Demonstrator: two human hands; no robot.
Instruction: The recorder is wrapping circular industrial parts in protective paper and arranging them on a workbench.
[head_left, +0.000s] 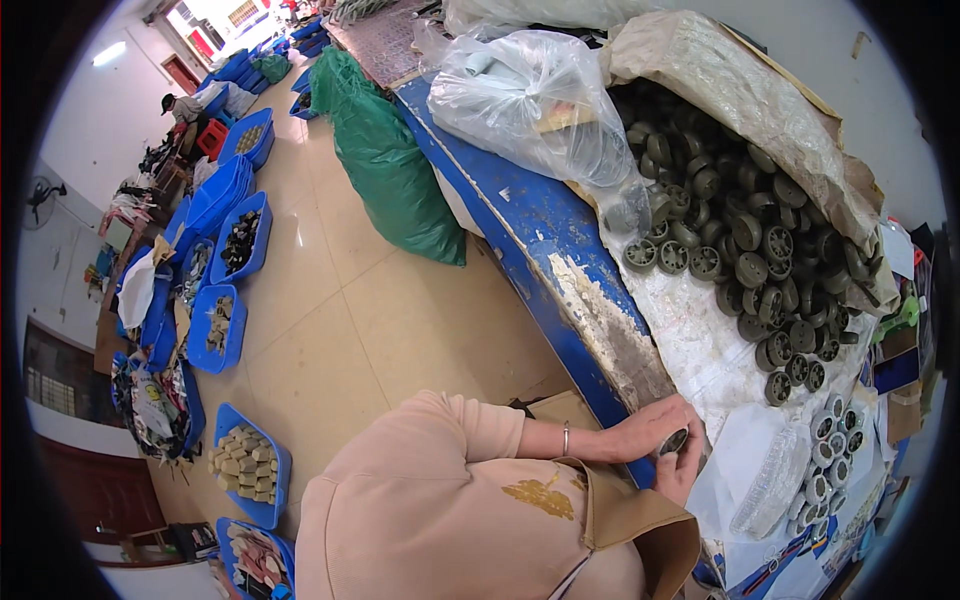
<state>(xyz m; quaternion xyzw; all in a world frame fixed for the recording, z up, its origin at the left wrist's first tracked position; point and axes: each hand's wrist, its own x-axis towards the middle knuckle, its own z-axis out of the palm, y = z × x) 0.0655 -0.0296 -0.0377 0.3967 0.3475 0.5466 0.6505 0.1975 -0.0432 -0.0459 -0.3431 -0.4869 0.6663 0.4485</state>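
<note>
Both hands [672,445] pinched one small dark round plastic wheel [673,441], steadying it; we kept the wheel heap [750,240] just beyond.

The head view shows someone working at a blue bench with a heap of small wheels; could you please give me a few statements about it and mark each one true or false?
1. A small dark wheel is held between the two hands at the edge of the blue bench. True.
2. The heap of dark wheels lies in a blue bin on the floor. False: it lies on the bench, spilling from a brown sack.
3. The left hand wears a glove. False: it is bare, with a thin bracelet at the wrist.
4. A green sack leans against the bench. True.
5. The right hand touches the wheel. True.
</note>
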